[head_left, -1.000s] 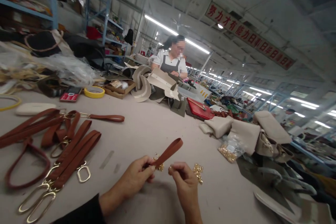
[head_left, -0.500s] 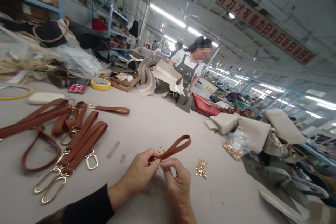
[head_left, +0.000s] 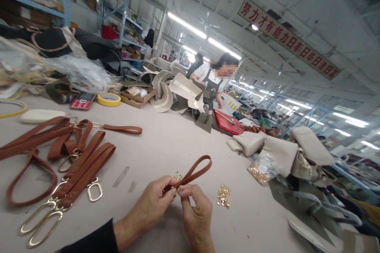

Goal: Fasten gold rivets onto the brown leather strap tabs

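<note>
My left hand [head_left: 154, 201] pinches the two ends of a short brown leather strap loop [head_left: 194, 171] that sticks up and to the right. My right hand [head_left: 194, 209] meets it at the same spot, fingertips pressed against the strap ends; whatever small part it holds is hidden. A small heap of gold metal fittings [head_left: 223, 195] lies on the table just right of my hands, and a few more gold fittings [head_left: 177, 175] lie behind the strap.
A pile of brown straps with gold rings [head_left: 68, 154] lies at the left. Beige bags [head_left: 276, 150] and a packet of gold hardware [head_left: 258, 172] lie at the right. A red wallet [head_left: 227, 122], tape roll [head_left: 109, 99] and a person in an apron [head_left: 215, 81] are farther back.
My right hand came in from apart to touch the strap ends held by my left hand. The strap loop has stayed raised; the camera view has shifted slightly.
</note>
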Motion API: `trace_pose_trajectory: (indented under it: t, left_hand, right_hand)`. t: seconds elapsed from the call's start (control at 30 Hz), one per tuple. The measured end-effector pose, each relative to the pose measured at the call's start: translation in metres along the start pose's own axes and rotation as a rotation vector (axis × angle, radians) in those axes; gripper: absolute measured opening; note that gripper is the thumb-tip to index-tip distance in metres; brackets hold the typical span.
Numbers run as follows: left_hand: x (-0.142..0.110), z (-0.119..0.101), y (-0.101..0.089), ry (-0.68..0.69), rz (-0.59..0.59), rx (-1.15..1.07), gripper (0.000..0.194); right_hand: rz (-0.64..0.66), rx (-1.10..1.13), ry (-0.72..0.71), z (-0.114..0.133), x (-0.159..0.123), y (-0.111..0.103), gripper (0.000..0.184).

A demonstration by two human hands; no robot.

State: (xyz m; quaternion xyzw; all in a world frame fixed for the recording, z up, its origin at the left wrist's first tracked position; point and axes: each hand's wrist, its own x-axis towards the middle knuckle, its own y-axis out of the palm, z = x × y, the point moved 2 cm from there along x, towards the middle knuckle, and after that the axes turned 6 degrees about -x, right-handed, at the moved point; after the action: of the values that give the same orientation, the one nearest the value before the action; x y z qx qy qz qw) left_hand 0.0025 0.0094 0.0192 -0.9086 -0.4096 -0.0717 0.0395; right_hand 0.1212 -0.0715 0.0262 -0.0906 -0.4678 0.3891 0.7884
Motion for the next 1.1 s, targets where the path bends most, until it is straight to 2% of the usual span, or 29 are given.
trace_pose_trajectory:
  t: [0.23, 0.4, 0.5, 0.67, 0.87, 0.97, 1.1]
  left_hand:
    - [0.003, -0.001, 0.000, 0.058, 0.015, 0.059, 0.019]
    - [0.003, 0.003, -0.001, 0.067, 0.026, 0.043, 0.018]
    - [0.004, 0.002, -0.001, 0.057, 0.049, 0.003, 0.018]
    - [0.007, 0.002, 0.002, -0.053, 0.090, -0.149, 0.023]
    - [0.010, 0.023, 0.007, -0.232, 0.079, -0.278, 0.035]
    - [0.013, 0.030, 0.005, -0.232, 0.097, -0.299, 0.032]
    - [0.013, 0.018, -0.003, -0.121, 0.099, -0.166, 0.027]
  right_hand:
    - [-0.092, 0.117, 0.090, -0.008, -0.005, 0.012, 0.016]
    - [-0.121, 0.288, 0.338, -0.009, -0.004, 0.017, 0.005]
    - [-0.136, 0.419, 0.422, -0.011, -0.002, 0.018, 0.008]
    - [-0.170, 0.528, 0.467, -0.022, -0.003, 0.022, 0.019]
    - [-0.129, 0.632, 0.496, -0.031, -0.009, 0.029, 0.025]
    - [-0.128, 0.670, 0.490, -0.033, -0.008, 0.030, 0.026]
    - [-0.159, 0.653, 0.512, -0.035, -0.009, 0.033, 0.029]
